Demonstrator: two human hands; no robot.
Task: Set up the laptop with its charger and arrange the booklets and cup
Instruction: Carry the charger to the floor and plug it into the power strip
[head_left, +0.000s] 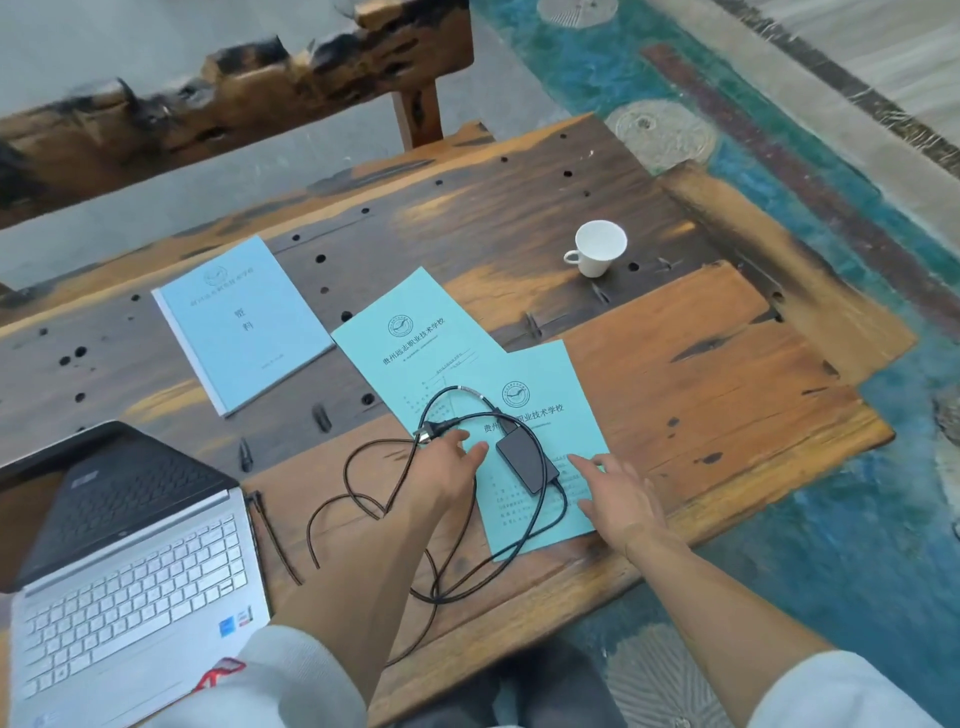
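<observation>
both hands are over the near right of the tabletop (701, 395), apart, one on each side of the charger brick (527, 464). left hand (447, 467): fingers spread and relaxed, lying over the cord (363, 499) near the plug (428, 435); i can't tell if they press it. right hand (615, 493): fingers straight, flat on the nearest booklet (566, 395), gripping nothing.

position: the brick sits on that nearest booklet, its cord looping loosely across the paper and off onto the wood to the left. the laptop (130, 571) is open at near left, not yet plugged in as far as i can see.

handling, my judgement: the brick is rigid and the heaviest bit, so i'd take it across its short sides. the cord is limp and will drag and snag, likely pulling the thin booklet with it; lift, don't slide. booklets are light and floppy, best taken at an edge. the cup (597, 248) looks ceramic, fragile; take the handle or body.

count: three booklets, with the middle booklet (410, 338) tucked partly under the nearest and a thicker bound booklet (244, 322) lying apart at far left. one cup, far right. one laptop. one charger.
</observation>
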